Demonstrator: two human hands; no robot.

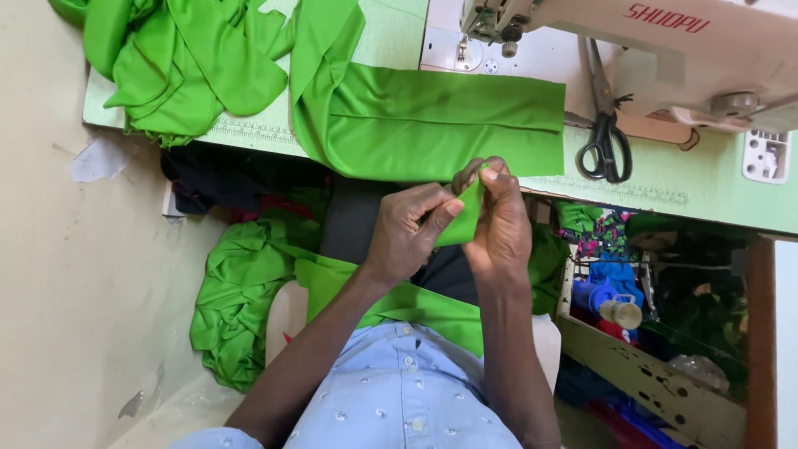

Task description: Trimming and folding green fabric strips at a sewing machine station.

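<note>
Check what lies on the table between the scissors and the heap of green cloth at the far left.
In the head view, a folded green fabric panel spans the stretch between the scissors and the heap.

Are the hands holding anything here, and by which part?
Both hands, left hand and right hand, pinch a small green fabric piece by its edges.

The person wears a light blue buttoned shirt (pixel 399 399) dotted with small white marks, its short sleeves leaving both forearms bare.
</note>
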